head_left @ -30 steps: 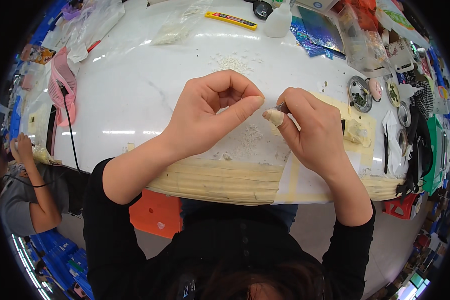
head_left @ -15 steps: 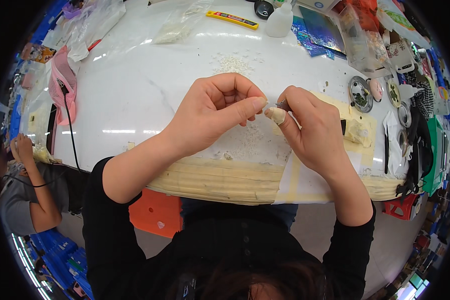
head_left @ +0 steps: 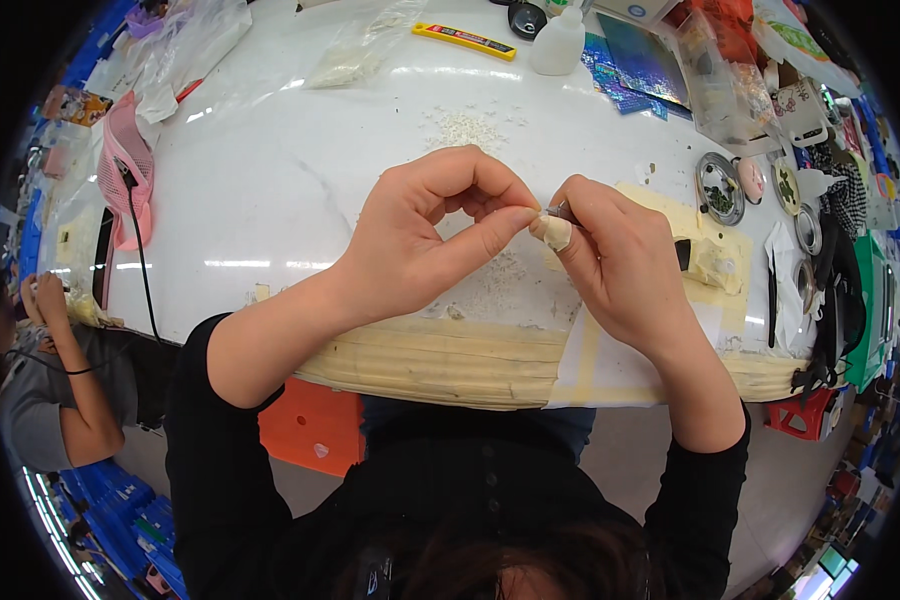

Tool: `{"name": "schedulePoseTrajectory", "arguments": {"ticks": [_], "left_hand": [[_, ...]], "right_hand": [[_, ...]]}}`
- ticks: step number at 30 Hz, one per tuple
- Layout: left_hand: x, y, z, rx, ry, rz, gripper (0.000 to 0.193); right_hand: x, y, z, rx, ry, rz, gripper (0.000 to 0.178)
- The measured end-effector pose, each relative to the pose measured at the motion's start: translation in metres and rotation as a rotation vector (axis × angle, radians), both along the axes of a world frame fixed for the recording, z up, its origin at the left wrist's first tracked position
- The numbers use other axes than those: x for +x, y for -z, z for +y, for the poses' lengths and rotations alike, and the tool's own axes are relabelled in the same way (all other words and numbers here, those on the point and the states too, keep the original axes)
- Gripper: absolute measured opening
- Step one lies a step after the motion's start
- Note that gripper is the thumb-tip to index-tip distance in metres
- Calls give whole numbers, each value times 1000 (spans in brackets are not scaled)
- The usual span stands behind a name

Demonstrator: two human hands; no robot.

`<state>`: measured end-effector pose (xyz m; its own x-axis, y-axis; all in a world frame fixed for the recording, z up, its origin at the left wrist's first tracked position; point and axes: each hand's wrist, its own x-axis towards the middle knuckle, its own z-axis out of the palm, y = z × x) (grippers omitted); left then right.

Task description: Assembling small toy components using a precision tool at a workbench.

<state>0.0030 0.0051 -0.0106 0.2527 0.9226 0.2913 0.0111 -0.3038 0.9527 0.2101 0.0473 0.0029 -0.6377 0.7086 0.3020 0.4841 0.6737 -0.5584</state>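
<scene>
Over the white table (head_left: 300, 130), my left hand (head_left: 435, 230) is closed in a pinch, thumb against forefinger. Whatever sits between those fingertips is too small to name. My right hand (head_left: 615, 255) meets it fingertip to fingertip, gripping a small grey metal piece (head_left: 562, 212) between thumb and forefinger; most of that piece is hidden. Cream tape (head_left: 555, 233) wraps the right thumb. A loose heap of tiny white bits (head_left: 467, 130) lies beyond my hands, and more white crumbs (head_left: 500, 285) are scattered beneath them.
Cream tape strips (head_left: 430, 360) cover the near table edge. Farther off are a yellow box cutter (head_left: 465, 41), a white bottle (head_left: 558, 42) and shiny blue sheets (head_left: 640, 60). Round metal dishes (head_left: 720, 188) stand at right, a pink mesh bag (head_left: 127, 165) at left. Another person's hand (head_left: 45, 298) shows far left.
My left fingertips have come slightly right, closing the small gap to the right hand's fingertips. The right hand has barely shifted, and the metal piece stays in its grip.
</scene>
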Motion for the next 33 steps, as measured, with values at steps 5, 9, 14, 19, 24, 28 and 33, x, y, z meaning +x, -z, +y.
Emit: {"name": "schedulePoseTrajectory", "arguments": {"ticks": [5, 9, 14, 19, 24, 28, 33], "left_hand": [[0, -1, 0, 50, -11, 41, 7], [0, -2, 0, 69, -13, 63, 7], [-1, -1, 0, 90, -12, 78, 8], [1, -1, -1, 76, -24, 29, 8], [1, -6, -2, -256, -20, -132, 7], [-1, -7, 1, -394, -26, -160, 11], [-2, -7, 2, -488, -11, -243, 12]], "right_hand": [[1, 2, 1, 16, -9, 13, 22], [1, 1, 1, 21, -11, -3, 20], [2, 2, 1, 14, -27, 9, 17], [1, 1, 0, 1, -54, 25, 17], [2, 1, 2, -6, -46, 31, 18], [0, -4, 2, -49, -9, 126, 13], [-2, -3, 2, 68, -95, 235, 32]]}}
